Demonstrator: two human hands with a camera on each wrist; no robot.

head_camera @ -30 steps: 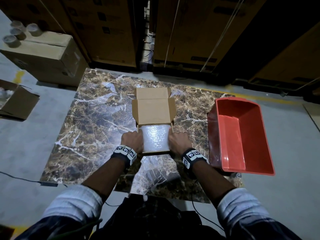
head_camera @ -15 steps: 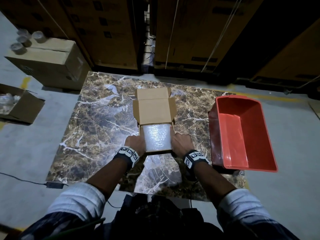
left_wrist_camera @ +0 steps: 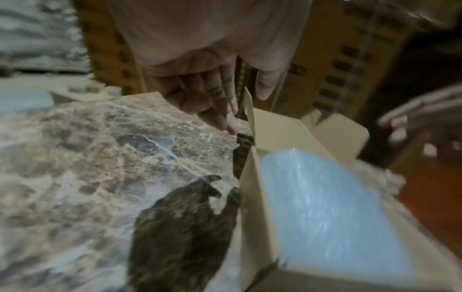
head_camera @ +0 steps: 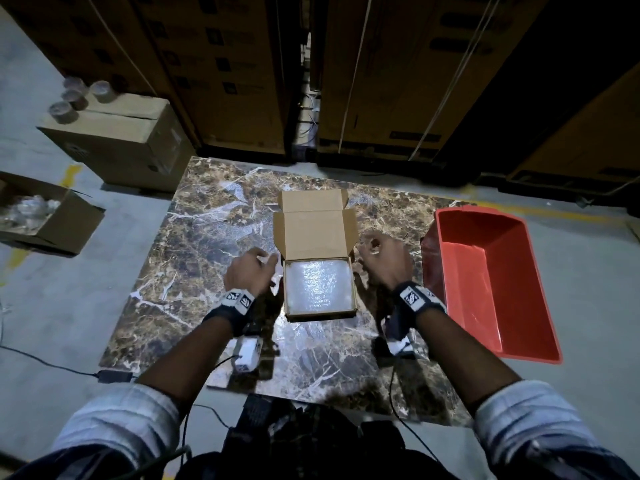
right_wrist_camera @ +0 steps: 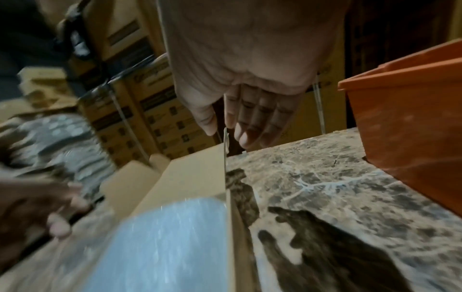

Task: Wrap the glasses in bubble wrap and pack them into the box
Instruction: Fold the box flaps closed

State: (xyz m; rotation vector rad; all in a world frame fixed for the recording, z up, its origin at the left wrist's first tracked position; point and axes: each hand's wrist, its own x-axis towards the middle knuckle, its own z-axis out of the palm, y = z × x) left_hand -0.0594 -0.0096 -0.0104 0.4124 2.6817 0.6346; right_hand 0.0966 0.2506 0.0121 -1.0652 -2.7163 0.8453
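Box (head_camera: 320, 308) rests on the marble surface (head_camera: 194, 271), lid back, bubble-wrapped bundle (head_camera: 318, 284) seated inside; left hand (head_camera: 250, 274) and right hand (head_camera: 382, 265) flank it, fingers relaxed, holding nothing, seemingly poised for the lid flaps.

text: none legible; stacked cartons (head_camera: 221, 64): print blurred; wristbands (head_camera: 239, 299): patterned markers only
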